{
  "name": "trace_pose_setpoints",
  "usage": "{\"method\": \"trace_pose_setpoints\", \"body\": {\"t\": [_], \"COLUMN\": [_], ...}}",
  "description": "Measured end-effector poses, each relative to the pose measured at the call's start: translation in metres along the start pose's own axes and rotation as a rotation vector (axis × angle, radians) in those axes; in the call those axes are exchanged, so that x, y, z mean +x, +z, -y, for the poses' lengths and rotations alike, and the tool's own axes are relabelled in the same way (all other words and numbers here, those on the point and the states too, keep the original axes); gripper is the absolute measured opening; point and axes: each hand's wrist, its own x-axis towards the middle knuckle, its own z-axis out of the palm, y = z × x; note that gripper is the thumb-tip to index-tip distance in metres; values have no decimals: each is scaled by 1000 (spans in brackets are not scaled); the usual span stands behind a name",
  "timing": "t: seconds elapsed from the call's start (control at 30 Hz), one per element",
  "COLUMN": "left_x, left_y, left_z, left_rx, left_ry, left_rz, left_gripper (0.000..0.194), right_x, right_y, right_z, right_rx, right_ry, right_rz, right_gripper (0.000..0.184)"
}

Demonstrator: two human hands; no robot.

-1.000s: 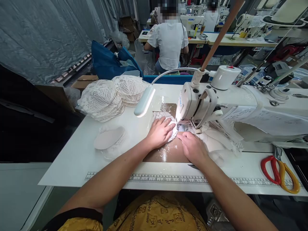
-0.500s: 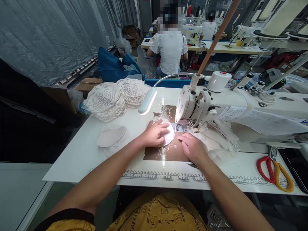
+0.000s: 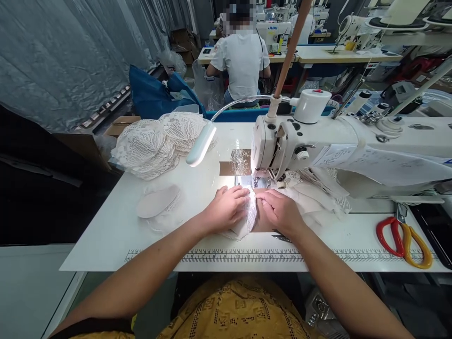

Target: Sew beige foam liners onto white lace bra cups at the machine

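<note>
A round white lace piece (image 3: 250,214) lies on the table in front of the sewing machine's needle area (image 3: 261,182). Over its left part my left hand (image 3: 229,207) is curved, its fingers pressing and holding the fabric; the thumb side is partly hidden. From the other side my right hand (image 3: 280,209) pinches with thumb and forefinger at the lace's right edge. The exact grip between those fingertips is small and hard to see. Behind my right hand, more lace and pale fabric pieces (image 3: 318,195) are heaped under the machine arm.
A stack of lace pieces (image 3: 144,148) sits at the back left, with an oval pad on lace (image 3: 158,202) nearer. A lamp (image 3: 201,145) hangs over the table. Scissors (image 3: 402,240) lie right; a small blade tool (image 3: 281,237) is beside my right wrist. A co-worker (image 3: 240,61) sits ahead.
My left hand has drawn the lace piece toward me, away from the needle, and turned it. My right fingertips, apart from the lace before, now meet its edge. The view has shifted slightly.
</note>
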Motion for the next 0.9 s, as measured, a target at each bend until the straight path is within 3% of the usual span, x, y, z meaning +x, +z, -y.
{"method": "trace_pose_setpoints", "body": {"t": [0.13, 0.23, 0.33, 0.47, 0.53, 0.63, 0.73, 0.9], "left_x": [12, 26, 41, 52, 53, 55, 57, 45], "left_y": [0, -5, -10, -19, -22, -22, -17, -22], "left_z": [1, 8, 12, 13, 15, 21, 31, 39], "left_rx": [7, -17, -4, -72, -196, -575, -802, -715], "left_ry": [-9, -115, -197, -190, -200, -221, -235, -309], "left_rz": [2, -53, 33, 139, 170, 180, 68, -282], "left_gripper": [32, 36, 30, 8, 3, 17, 28, 16], "right_x": [1, 2, 1, 0, 0, 2, 3, 2], "right_y": [1, 1, 1, 0, 0, 0, -1, -1], "right_z": [-1, 1, 3, 2, 1, 1, 3, 3], "right_rx": [-230, -320, -339, -346, -354, -356, -341, -349], "right_ry": [-21, -5, 14, -40, -52, -30, -11, -5], "right_rz": [150, 202, 202, 225, 247, 263, 268, 265], "right_gripper": [31, 30, 35, 38, 33, 28, 30, 33]}}
